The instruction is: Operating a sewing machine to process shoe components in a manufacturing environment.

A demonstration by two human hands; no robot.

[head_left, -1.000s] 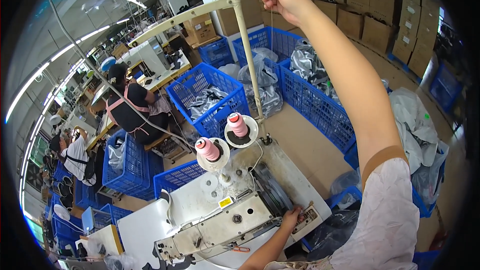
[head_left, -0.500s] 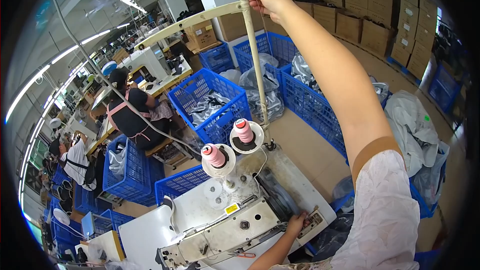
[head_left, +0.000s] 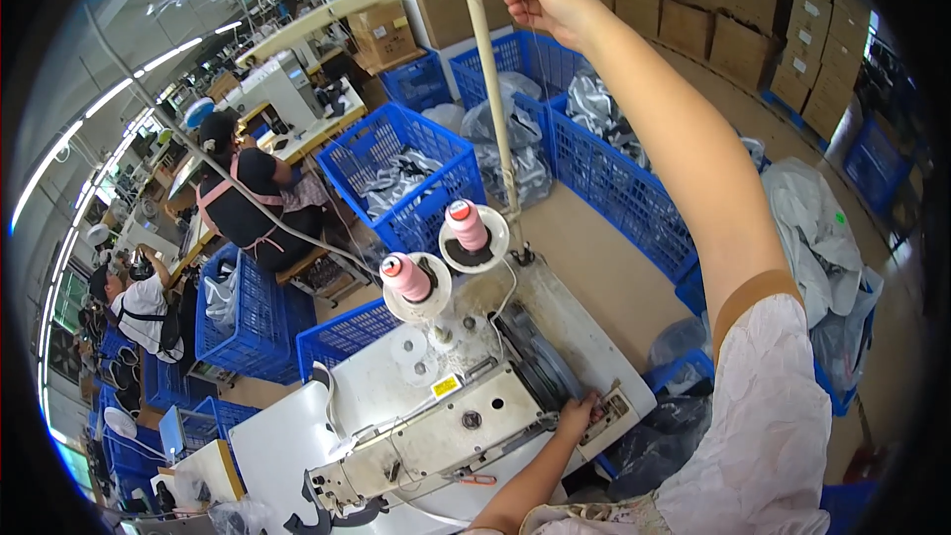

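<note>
My right hand is raised beside the top of the thread stand's pole. Its thumb and forefinger pinch a thin thread, which trails faintly below the hand. On round white holders under the stand sit two cones of pink thread, one on the left and one on the right. Below them lies the beige sewing machine on its worn white table. My left hand rests at the machine's right end, beside a dark curved part. Its fingers are curled and partly hidden, and what they hold cannot be made out.
Beyond the machine stands a blue crate of grey-and-white pieces. More blue crates and clear bags line the right. At left, a person in a pink-strapped apron sits at another machine. Cardboard boxes are stacked behind.
My right hand has come away from the pole's black cap and now sits slightly to its right. The view has shifted a little; my left hand stays at the machine's end.
</note>
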